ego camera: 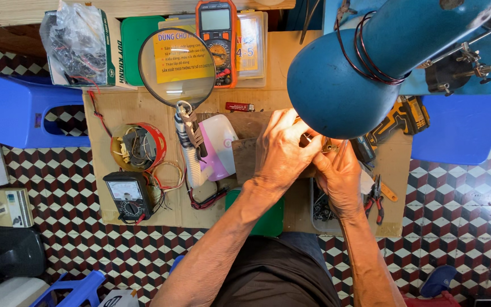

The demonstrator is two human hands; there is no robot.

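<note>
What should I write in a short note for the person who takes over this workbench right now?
Left hand: closed around a small part under the blue lamp shade; the part is mostly hidden.
Right hand: fingers meet the left hand at a small metal piece; the grip is not clear.
Nearby: red-handled pliers lie beside the right hand, a yellow drill behind it, a magnifier and two multimeters to the left.
Done and left: cannot be judged; the work is covered by the hands.

Pretty bright, even light overall, soft shadows only. Some glare on the magnifying glass point(177, 67); the blue lamp shade point(365, 62) looks blurry up close.
</note>
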